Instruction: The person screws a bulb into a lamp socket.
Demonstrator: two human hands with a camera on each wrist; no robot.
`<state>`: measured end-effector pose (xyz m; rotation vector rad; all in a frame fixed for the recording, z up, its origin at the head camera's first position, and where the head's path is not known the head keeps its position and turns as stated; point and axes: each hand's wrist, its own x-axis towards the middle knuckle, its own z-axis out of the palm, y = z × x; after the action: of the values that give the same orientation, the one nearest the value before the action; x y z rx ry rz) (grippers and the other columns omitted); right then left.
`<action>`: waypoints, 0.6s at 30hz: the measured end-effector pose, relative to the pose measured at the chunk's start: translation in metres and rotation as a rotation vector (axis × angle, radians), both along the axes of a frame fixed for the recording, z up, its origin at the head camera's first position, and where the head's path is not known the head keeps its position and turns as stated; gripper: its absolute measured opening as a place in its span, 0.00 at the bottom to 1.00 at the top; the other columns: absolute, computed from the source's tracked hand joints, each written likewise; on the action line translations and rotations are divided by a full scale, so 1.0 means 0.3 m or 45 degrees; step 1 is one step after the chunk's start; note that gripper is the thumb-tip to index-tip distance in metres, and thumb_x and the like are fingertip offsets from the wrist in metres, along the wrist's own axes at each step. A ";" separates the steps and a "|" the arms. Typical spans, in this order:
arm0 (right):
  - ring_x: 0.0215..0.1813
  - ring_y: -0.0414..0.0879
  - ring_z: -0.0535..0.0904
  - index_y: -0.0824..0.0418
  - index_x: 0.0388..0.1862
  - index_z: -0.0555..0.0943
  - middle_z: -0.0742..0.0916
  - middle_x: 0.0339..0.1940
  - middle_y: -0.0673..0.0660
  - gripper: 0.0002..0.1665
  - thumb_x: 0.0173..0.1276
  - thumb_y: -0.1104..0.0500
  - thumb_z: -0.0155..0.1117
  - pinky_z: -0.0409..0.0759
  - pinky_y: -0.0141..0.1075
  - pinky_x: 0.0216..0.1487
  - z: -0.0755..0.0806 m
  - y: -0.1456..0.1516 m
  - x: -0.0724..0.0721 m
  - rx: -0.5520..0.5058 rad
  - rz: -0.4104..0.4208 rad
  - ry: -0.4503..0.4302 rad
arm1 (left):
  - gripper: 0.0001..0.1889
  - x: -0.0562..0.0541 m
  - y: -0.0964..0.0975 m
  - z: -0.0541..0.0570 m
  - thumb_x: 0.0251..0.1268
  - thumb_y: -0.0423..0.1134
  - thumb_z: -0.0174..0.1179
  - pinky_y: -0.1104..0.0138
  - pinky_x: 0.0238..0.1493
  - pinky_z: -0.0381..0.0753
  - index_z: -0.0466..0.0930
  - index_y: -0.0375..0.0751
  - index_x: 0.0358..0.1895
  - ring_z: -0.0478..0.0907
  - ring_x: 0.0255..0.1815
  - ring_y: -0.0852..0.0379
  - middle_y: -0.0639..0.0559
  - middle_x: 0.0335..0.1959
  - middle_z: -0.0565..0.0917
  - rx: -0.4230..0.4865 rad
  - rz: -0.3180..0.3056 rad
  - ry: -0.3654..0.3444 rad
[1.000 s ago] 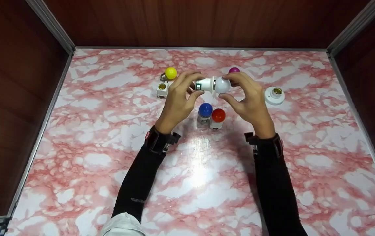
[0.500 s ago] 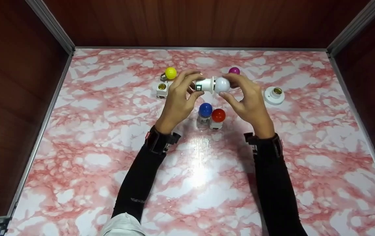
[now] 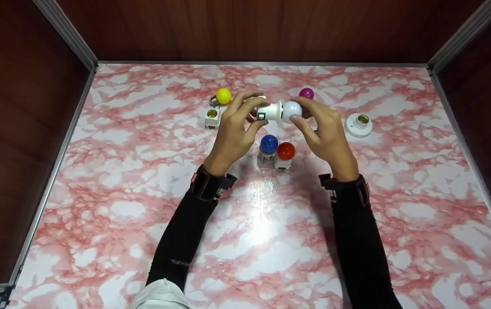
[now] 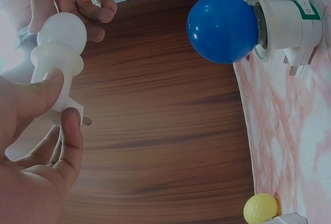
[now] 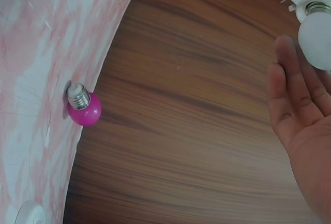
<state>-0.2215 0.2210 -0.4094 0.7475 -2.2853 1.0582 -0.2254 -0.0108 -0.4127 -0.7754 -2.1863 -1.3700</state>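
My left hand [image 3: 234,128] grips a white plug-in lamp socket [image 4: 72,87] held sideways above the table, its opening facing right. A white light bulb [image 3: 291,111] sits in that opening, with some metal thread showing in the right wrist view. My right hand [image 3: 324,131] pinches the bulb, thumb on its near side and index finger at its far side. The thumb is out of sight in the right wrist view. Just below the hands stand a blue bulb [image 3: 269,143] in another plug-in socket and a red bulb [image 3: 286,151] in a white socket.
A yellow bulb [image 3: 224,95] lies behind a square white socket [image 3: 212,118], left of my hands. Beyond my right hand lies a magenta bulb [image 5: 85,110]. A round white socket [image 3: 359,125] stands farther right. Dark wood-grain walls [image 3: 245,30] border the marbled table [image 3: 262,262].
My right thumb has slid upward over the white bulb's near side. The bulb has turned slightly, and less of its metal base shows in the head view. My left hand stays nearly still.
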 end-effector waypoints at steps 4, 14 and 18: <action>0.43 0.56 0.91 0.70 0.63 0.83 0.93 0.46 0.66 0.21 0.75 0.63 0.69 0.88 0.36 0.53 0.001 -0.001 -0.002 0.010 -0.001 0.007 | 0.17 0.000 0.000 0.000 0.67 0.31 0.71 0.69 0.45 0.86 0.85 0.34 0.58 0.86 0.44 0.50 0.36 0.66 0.81 0.003 0.003 -0.003; 0.41 0.56 0.92 0.65 0.69 0.76 0.94 0.47 0.65 0.34 0.67 0.60 0.78 0.84 0.24 0.51 0.003 0.008 -0.001 -0.013 0.061 -0.044 | 0.18 0.000 -0.003 -0.003 0.69 0.32 0.70 0.67 0.45 0.87 0.84 0.32 0.60 0.85 0.43 0.49 0.34 0.66 0.81 -0.013 0.011 -0.034; 0.39 0.56 0.92 0.63 0.68 0.76 0.94 0.47 0.65 0.36 0.63 0.65 0.81 0.87 0.30 0.49 0.006 0.009 0.002 0.007 0.049 -0.013 | 0.19 -0.002 -0.006 -0.006 0.71 0.34 0.69 0.60 0.45 0.89 0.83 0.31 0.61 0.85 0.44 0.47 0.33 0.64 0.82 -0.001 0.007 -0.046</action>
<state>-0.2208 0.2239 -0.4075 0.7931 -2.2919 1.0761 -0.2260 -0.0125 -0.4145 -0.7501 -2.2150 -1.3902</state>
